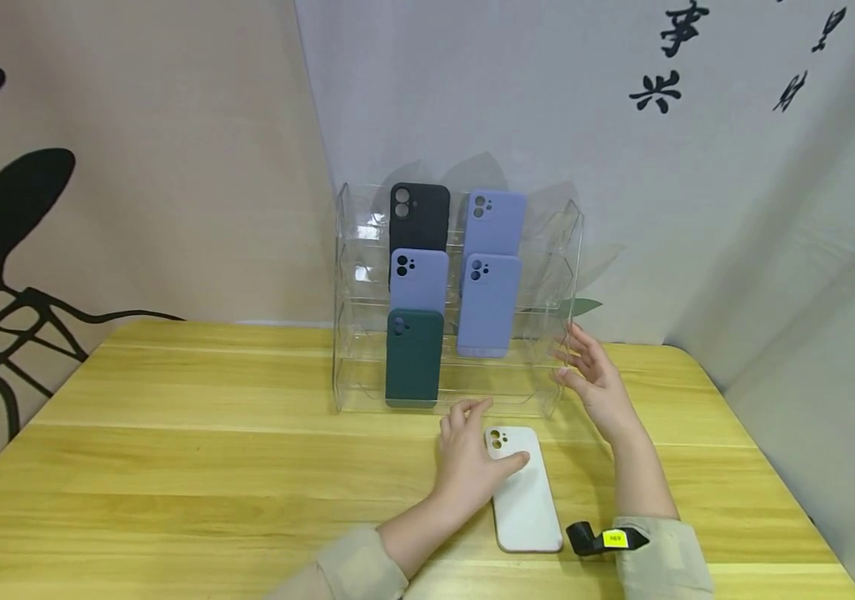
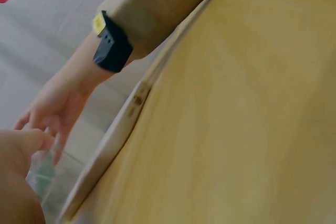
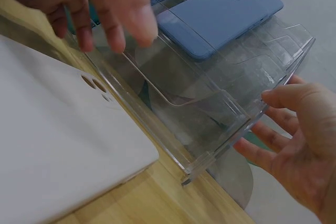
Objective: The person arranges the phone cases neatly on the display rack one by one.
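A white phone case [image 1: 528, 508] lies on the table, camera cutouts toward the stand. My left hand [image 1: 467, 462] is beside its upper left edge, thumb spread across it and fingertips near the stand's front. That hand holds nothing. At the right side of the clear acrylic stand [image 1: 502, 404] is my right hand [image 1: 600, 387]. In the right wrist view, its loosely extended fingers [image 3: 270, 135] lie along the outside of the side panel, with the thumb right at the panel's edge. The left wrist view shows the white case [image 2: 107, 145] edge-on.
The tiered stand carries a black case [image 1: 423, 221], a green case [image 1: 414, 362] at lower left, and several lilac ones, including a lilac case [image 1: 489, 304] at right. A black camera with a yellow label [image 1: 607, 539] is at my right cuff. A printed curtain [image 1: 172, 167] hangs behind the table.
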Action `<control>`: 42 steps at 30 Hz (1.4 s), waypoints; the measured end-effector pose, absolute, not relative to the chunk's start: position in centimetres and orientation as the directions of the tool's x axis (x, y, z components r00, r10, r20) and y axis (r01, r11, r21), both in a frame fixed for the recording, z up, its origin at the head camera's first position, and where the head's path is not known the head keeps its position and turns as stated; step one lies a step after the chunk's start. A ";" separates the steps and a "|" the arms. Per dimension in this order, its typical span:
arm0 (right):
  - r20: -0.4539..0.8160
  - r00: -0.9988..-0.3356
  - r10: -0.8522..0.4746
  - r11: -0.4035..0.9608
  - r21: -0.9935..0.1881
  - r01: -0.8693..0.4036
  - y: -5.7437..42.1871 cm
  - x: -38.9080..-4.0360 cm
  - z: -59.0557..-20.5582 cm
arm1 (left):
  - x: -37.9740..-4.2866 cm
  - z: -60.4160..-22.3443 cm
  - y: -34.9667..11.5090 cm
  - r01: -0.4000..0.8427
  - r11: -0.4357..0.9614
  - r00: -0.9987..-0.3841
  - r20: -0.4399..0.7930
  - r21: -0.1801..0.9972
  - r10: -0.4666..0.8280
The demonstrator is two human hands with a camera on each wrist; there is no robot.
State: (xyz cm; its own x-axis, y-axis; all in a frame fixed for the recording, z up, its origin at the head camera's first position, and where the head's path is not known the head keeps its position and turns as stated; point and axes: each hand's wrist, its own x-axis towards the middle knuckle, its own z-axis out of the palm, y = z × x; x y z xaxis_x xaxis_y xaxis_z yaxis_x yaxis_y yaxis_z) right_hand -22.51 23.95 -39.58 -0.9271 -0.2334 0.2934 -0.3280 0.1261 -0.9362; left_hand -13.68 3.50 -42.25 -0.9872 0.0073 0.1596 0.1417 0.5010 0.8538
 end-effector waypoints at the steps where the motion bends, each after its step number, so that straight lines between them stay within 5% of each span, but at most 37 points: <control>1: 0.291 -0.928 -0.233 0.130 -0.936 -0.327 23.9 -22.5 -39.6 | -13.6 -42.4 3.7 0.137 0.514 -0.988 0.155 0.847 0.008; 25: 0.294 -0.926 -0.235 0.133 -0.934 -0.330 24.0 -22.5 -39.5 | -13.9 -43.6 7.3 0.037 0.805 -0.996 0.089 0.592 -0.020; 42: 0.302 -0.924 -0.236 0.130 -0.932 -0.338 23.9 -22.5 -39.5 | -14.2 -43.8 7.4 0.078 0.788 -0.987 0.156 0.611 -0.023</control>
